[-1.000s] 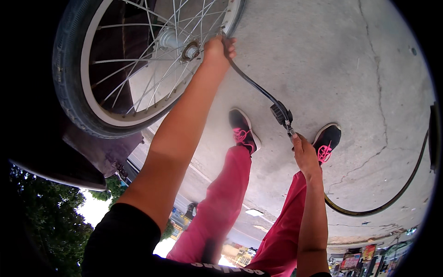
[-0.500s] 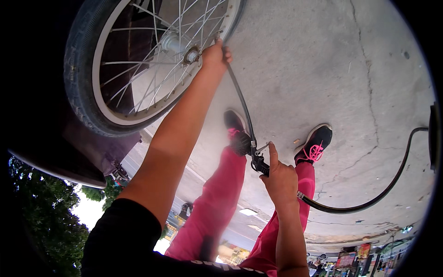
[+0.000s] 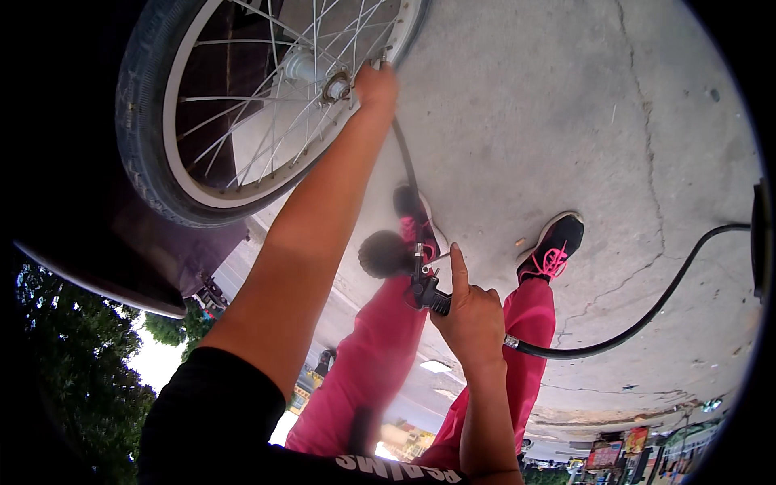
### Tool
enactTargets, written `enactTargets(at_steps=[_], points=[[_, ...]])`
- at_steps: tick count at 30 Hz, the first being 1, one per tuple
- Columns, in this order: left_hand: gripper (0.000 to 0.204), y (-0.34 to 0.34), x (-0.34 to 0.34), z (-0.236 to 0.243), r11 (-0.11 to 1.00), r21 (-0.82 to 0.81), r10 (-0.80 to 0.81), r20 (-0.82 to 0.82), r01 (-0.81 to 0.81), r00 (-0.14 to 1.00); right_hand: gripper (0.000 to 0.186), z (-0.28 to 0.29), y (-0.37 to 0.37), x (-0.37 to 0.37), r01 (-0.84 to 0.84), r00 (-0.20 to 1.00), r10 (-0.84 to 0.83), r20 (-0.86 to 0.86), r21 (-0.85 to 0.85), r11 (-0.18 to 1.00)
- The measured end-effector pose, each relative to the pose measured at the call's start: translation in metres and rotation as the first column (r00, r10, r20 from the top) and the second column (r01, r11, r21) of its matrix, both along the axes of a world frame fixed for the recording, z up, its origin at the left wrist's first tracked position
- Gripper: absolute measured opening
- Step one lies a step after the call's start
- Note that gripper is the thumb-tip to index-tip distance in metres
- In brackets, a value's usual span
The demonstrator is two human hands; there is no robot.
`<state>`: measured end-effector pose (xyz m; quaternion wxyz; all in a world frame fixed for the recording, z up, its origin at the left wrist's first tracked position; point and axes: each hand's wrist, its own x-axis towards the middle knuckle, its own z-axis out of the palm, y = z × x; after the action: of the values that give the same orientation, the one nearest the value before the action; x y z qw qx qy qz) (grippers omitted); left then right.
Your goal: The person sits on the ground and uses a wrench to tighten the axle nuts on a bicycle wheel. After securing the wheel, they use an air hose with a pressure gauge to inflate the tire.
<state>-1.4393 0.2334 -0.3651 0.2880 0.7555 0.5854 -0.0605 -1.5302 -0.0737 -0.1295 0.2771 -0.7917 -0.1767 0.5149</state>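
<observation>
My left hand (image 3: 376, 85) is closed at the inner rim of a bicycle wheel (image 3: 171, 121), beside the spokes and just right of the hub. A thin black hose (image 3: 406, 153) runs up into that hand; its end fitting is mostly hidden by my fingers, and a small metal valve piece (image 3: 384, 55) shows above them. Lower down, my right hand (image 3: 473, 323) grips the black handle of a tire inflator gun (image 3: 435, 297), index finger stretched along its metal lever. The inflator's round black gauge (image 3: 386, 254) hangs at its left, blurred.
A black supply hose (image 3: 622, 341) curves from the inflator to a dark object (image 3: 761, 241) at the right edge. My two shoes (image 3: 558, 242) stand on cracked concrete (image 3: 517, 121). A dark vehicle-like panel (image 3: 137, 267) lies left, below the wheel.
My right hand and the inflator have shifted left and slightly down, and the gauge has swung out to the left. My left hand has turned a little at the rim.
</observation>
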Motion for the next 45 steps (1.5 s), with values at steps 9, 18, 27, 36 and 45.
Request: enactTargets(at_steps=[9, 18, 27, 36, 45], points=[[0.031, -0.019, 0.02, 0.036, 0.849, 0.002, -0.449, -0.525, 0.529, 0.723, 0.09, 0.009, 0.001, 0.021, 0.09, 0.969, -0.058, -0.239, 0.123, 0.988], [0.033, -0.047, 0.051, 0.04, 0.906, 0.036, -0.368, -0.425, 0.422, 0.827, 0.088, 0.007, -0.015, 0.019, 0.145, 0.975, -0.125, -0.185, 0.101, 0.984], [0.041, -0.017, 0.02, 0.038, 0.947, 0.115, -0.23, -0.407, 0.3, 0.884, 0.088, 0.001, -0.016, 0.01, 0.126, 0.989, -0.116, -0.089, 0.119, 0.985], [0.042, -0.019, 0.037, 0.045, 0.963, 0.072, -0.201, -0.448, 0.259, 0.871, 0.085, -0.002, -0.013, 0.016, 0.165, 0.985, -0.16, -0.058, 0.101, 0.981], [0.041, -0.012, 0.02, 0.037, 0.875, 0.131, -0.368, -0.445, 0.466, 0.817, 0.081, -0.001, -0.014, 0.017, 0.164, 0.983, -0.155, -0.093, 0.09, 0.982]])
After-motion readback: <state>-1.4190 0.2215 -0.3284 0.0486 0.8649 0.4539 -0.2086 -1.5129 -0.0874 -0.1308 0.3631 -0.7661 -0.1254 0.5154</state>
